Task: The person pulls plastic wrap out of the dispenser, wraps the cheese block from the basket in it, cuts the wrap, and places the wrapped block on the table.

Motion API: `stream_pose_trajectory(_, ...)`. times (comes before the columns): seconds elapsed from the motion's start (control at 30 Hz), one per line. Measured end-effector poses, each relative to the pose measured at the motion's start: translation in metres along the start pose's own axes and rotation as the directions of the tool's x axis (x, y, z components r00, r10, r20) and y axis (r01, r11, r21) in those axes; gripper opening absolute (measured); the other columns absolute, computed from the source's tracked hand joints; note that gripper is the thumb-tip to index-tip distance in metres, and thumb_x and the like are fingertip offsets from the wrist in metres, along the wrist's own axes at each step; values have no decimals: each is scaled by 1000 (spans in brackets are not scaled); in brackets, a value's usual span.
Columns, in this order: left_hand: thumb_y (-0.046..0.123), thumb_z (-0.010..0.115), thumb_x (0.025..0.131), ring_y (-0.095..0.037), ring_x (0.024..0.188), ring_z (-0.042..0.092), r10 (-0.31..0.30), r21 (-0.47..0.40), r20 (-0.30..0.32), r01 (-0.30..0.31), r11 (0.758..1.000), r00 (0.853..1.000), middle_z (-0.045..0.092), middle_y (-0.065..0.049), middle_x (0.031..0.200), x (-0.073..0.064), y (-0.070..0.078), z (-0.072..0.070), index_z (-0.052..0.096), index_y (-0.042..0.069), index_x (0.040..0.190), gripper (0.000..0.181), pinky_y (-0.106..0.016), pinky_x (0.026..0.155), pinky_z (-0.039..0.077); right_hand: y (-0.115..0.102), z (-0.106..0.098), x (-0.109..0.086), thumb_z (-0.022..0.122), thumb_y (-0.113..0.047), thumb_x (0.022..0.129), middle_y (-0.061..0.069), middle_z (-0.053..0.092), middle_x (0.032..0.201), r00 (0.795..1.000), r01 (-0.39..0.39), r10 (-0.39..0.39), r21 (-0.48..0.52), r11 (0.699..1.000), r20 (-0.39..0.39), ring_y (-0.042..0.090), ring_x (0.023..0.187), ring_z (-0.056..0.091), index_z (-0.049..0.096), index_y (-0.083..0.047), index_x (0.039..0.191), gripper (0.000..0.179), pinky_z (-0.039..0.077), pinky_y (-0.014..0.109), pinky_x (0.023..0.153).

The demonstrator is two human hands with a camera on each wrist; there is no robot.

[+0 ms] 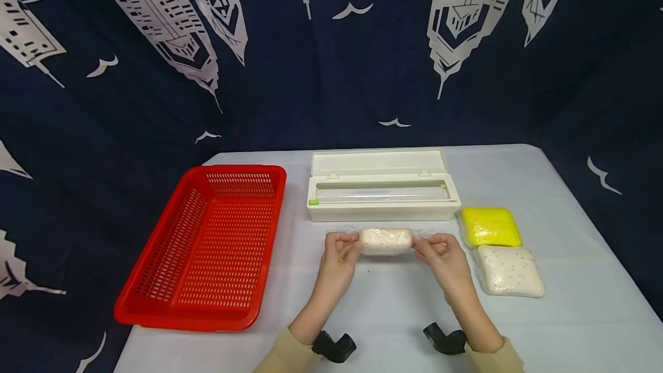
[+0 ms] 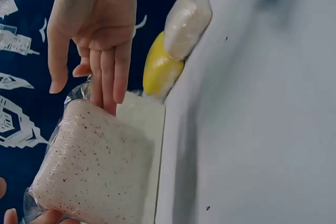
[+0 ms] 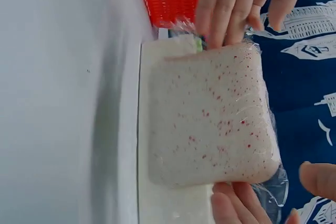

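Observation:
A cream block with red specks (image 3: 210,114), wrapped in clear film, is held up on edge between my two hands. My left hand (image 1: 336,261) touches its left end, and in the right wrist view those fingers (image 3: 223,17) are straight, the thumb apart. My right hand (image 1: 450,266) touches the other end; the left wrist view shows its fingers (image 2: 105,72) extended against the block's side, its thumb away from the block. Loose film juts out at both ends. Behind the block stands a white cling film dispenser (image 1: 383,212), lid raised, with a clear roll inside.
A red perforated basket (image 1: 264,246) stands on the left of the white-covered table (image 1: 393,309). To the right lie a yellow wrapped block (image 1: 491,227) and a white speckled wrapped block (image 1: 510,270). A dark printed curtain (image 1: 321,79) hangs behind.

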State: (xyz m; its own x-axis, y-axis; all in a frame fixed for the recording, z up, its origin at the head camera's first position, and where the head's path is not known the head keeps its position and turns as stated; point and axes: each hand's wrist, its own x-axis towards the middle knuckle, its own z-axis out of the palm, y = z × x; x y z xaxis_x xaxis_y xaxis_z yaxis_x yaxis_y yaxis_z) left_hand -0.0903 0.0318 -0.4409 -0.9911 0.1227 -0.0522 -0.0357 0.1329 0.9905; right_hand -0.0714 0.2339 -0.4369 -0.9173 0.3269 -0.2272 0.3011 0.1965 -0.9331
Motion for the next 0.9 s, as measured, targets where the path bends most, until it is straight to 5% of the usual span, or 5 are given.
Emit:
stream_pose_trajectory(0.23, 18, 59, 98, -33, 111, 66, -81, -111, -81, 72, 991, 993, 65, -27, 113, -6, -14, 5, 41, -2, 105, 28, -41, 93, 54, 19, 7, -1, 72, -21, 90, 5, 70, 89, 992, -89, 112, 288, 954, -65, 0, 72, 70, 28, -7, 103, 48, 57, 21, 75)
stream_pose_trajectory(0.47, 13, 58, 99, -35, 106, 68, -163, -282, -77, 135, 950, 984, 62, -32, 112, -11, -34, 4, 37, -2, 100, 26, -33, 89, 56, 44, 12, -8, 70, -4, 87, -8, 63, 72, 987, -143, 157, 247, 958, -39, -5, 71, 62, 29, -7, 96, 43, 54, 12, 69)
stream_pose_trajectory(0.77, 16, 60, 97, -28, 97, 71, -270, -233, -45, 252, 939, 962, 66, -29, 103, -22, -57, -6, 35, -2, 101, 31, -30, 85, 57, 66, 9, -23, 66, 2, 87, -6, 72, 75, 976, -217, 204, 246, 945, 79, -3, 73, 65, 38, 3, 101, 31, 54, 13, 71)
stream_pose_trajectory(0.9, 15, 61, 96, -24, 89, 73, -283, -207, -48, 268, 941, 958, 66, -29, 103, -23, -60, -15, 32, -6, 108, 38, -29, 79, 59, 68, 3, -24, 64, -1, 91, 5, 71, 91, 963, -265, 239, 290, 919, 122, 1, 80, 68, 26, 10, 121, 50, 55, 17, 81)
